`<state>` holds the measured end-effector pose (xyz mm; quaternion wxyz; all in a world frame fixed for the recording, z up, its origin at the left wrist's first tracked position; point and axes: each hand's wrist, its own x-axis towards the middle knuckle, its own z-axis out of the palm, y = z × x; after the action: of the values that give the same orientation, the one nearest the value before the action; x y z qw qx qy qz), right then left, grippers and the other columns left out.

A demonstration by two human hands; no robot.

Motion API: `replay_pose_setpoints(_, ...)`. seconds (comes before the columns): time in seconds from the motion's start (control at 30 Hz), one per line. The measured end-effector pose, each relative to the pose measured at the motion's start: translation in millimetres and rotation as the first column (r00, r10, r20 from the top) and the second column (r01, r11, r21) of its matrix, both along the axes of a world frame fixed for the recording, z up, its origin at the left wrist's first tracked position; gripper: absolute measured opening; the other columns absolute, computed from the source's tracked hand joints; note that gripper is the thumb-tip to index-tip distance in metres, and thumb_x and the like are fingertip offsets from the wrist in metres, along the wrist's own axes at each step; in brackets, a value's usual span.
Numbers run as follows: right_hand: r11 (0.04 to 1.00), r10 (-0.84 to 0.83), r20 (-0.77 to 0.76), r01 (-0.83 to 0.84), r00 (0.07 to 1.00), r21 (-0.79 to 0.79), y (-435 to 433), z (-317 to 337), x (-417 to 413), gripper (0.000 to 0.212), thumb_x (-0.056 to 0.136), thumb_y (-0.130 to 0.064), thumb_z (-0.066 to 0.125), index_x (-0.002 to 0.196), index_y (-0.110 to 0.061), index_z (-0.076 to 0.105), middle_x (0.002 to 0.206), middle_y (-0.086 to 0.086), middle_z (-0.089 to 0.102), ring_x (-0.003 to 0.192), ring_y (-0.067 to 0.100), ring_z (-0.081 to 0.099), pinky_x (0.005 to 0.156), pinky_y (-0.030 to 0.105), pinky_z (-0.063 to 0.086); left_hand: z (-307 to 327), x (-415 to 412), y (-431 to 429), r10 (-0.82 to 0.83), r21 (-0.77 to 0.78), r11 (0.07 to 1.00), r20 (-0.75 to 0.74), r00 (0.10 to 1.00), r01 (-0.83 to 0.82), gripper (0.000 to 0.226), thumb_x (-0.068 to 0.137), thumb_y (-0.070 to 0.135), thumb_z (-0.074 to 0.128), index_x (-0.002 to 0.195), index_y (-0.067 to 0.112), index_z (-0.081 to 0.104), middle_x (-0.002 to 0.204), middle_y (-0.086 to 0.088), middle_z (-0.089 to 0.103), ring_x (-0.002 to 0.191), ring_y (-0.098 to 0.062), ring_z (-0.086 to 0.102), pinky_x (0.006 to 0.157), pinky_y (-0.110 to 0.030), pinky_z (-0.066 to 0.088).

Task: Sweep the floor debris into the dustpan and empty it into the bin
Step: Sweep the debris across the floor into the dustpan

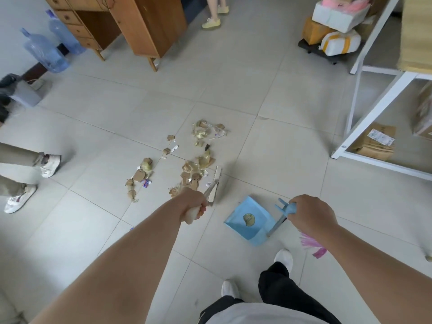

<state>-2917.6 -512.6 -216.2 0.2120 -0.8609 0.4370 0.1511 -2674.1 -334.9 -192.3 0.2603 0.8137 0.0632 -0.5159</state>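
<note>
Scraps of brown cardboard, crumpled tape and paper, the debris [190,170], lie scattered over the pale floor tiles in the middle of the view. My left hand [194,203] grips the white handle of a broom whose pale head [216,181] rests on the floor at the right edge of the debris. My right hand [312,213] holds the blue upright handle of a light blue dustpan [249,220]. The dustpan stands on the floor to the right of the broom, apart from the debris. No debris shows inside the pan.
A grey bin [25,93] with a black liner sits far left by two blue water bottles [44,51]. A wooden desk [131,22] stands behind. A white shelf frame [374,94] with boxes is at right. Another person's feet [30,178] stand at left; a third person's feet stand far back.
</note>
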Motion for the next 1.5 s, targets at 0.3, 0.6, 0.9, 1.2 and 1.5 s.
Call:
replay_pose_setpoints(0.3,0.998,0.064,-0.071,-0.065,0.995,-0.018,-92,-1,4,0.022,0.086,-0.021,0.059,0.107,-0.021,0.065,0.097,0.000,0.067,0.090,0.024,0.065,0.071,0.027,0.047,3,-25,-111,0.008,-0.013,1.000,-0.144,0.990,-0.010,0.006,0.093,0.000,0.050,0.087,-0.001,0.052,0.070,-0.010,0.054,0.042,-0.008,0.044,0.036,-0.014,0.040)
replay_pose_setpoints(0.6,0.999,0.051,-0.106,-0.053,0.993,-0.012,-129,-3,19,0.019,0.084,-0.022,0.061,0.103,-0.021,0.067,0.092,-0.001,0.067,0.087,0.024,0.064,0.068,0.026,0.046,-15,4,-129,0.077,0.049,0.996,-0.202,0.976,-0.068,0.006,0.094,0.002,0.050,0.089,0.001,0.052,0.074,-0.010,0.054,0.049,-0.009,0.044,0.036,-0.014,0.041)
replay_pose_setpoints(0.9,0.994,0.108,-0.132,-0.111,0.985,-0.013,-142,8,110,0.018,0.082,-0.021,0.061,0.098,-0.023,0.068,0.091,-0.003,0.069,0.087,0.022,0.065,0.069,0.027,0.047,-19,93,-102,0.162,0.069,0.985,-0.092,0.983,-0.156,0.018,0.090,-0.006,0.053,0.073,0.000,0.053,0.069,-0.011,0.052,0.054,-0.015,0.042,0.052,-0.019,0.037)
replay_pose_setpoints(1.2,0.993,0.119,-0.109,-0.121,0.987,-0.012,-162,11,198,0.014,0.077,-0.020,0.062,0.090,-0.023,0.068,0.082,-0.004,0.065,0.078,0.021,0.062,0.063,0.026,0.047,3,176,-119,0.159,-0.034,0.986,-0.070,0.985,-0.161,0.010,0.090,-0.005,0.047,0.082,0.000,0.050,0.044,-0.008,0.054,0.038,-0.014,0.044,0.044,-0.019,0.039)
replay_pose_setpoints(1.5,0.992,0.122,-0.072,-0.124,0.990,-0.025,-219,6,252,0.019,0.082,-0.019,0.062,0.101,-0.021,0.068,0.088,-0.003,0.067,0.081,0.021,0.063,0.063,0.025,0.045,4,214,-211,0.290,-0.180,0.933,-0.144,0.946,-0.313,0.003,0.091,-0.001,0.054,0.089,0.000,0.052,0.070,-0.011,0.055,0.038,-0.009,0.049,0.034,-0.015,0.042)
